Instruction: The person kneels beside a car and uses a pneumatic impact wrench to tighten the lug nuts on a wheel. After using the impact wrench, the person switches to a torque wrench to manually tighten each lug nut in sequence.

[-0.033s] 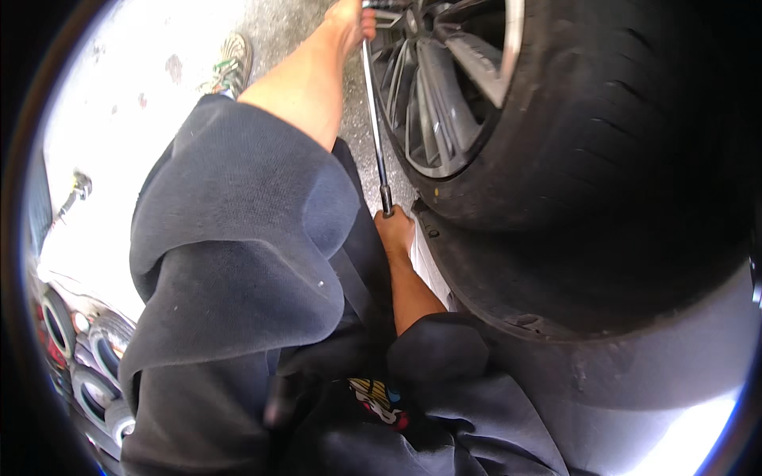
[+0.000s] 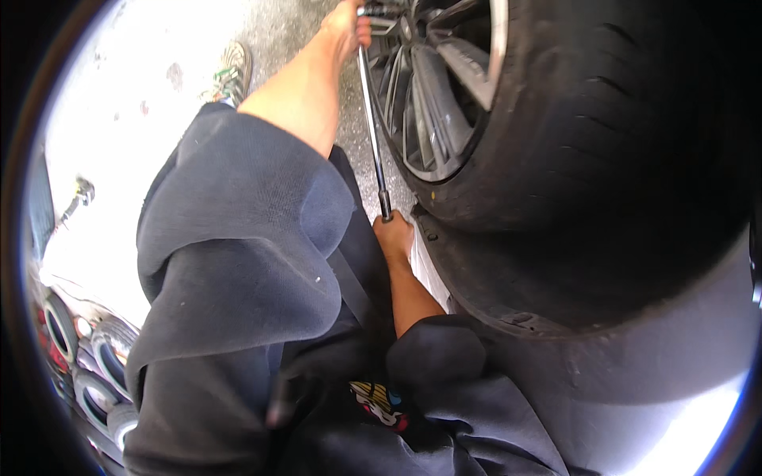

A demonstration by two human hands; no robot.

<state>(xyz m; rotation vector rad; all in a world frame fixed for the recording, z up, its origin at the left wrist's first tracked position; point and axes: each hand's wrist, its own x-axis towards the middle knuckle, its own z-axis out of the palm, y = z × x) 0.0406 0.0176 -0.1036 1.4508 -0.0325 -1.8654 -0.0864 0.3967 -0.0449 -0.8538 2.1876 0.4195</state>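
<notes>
A long chrome socket wrench [image 2: 371, 127] runs alongside a car wheel with a grey multi-spoke rim [image 2: 432, 107]. At the top of the picture my left hand [image 2: 347, 28] has its fingers wrapped round the wrench's head end. From there a dark piece [image 2: 382, 11] reaches in toward the rim's middle; where it meets the wheel is cut off by the picture's edge. Lower down, my right hand [image 2: 394, 233] is closed on the near end of the handle, just below its dark collar [image 2: 385, 201]. The black tyre [image 2: 548, 151] rises to the right of both hands.
Dark wheel-arch trim [image 2: 508, 319] and a grey body panel [image 2: 611, 369] curve round the tyre. Dark grey cloth [image 2: 238, 206] of my clothing fills the left middle, with a shoe [image 2: 232, 75] beyond it. Several loose tyres [image 2: 95, 393] lie at the lower left; a tool [image 2: 79, 194] rests on the floor.
The wheel and wrench sit slightly lower and farther left in the picture, with the whole view shifted a little. Both hands keep their hold on the wrench.
</notes>
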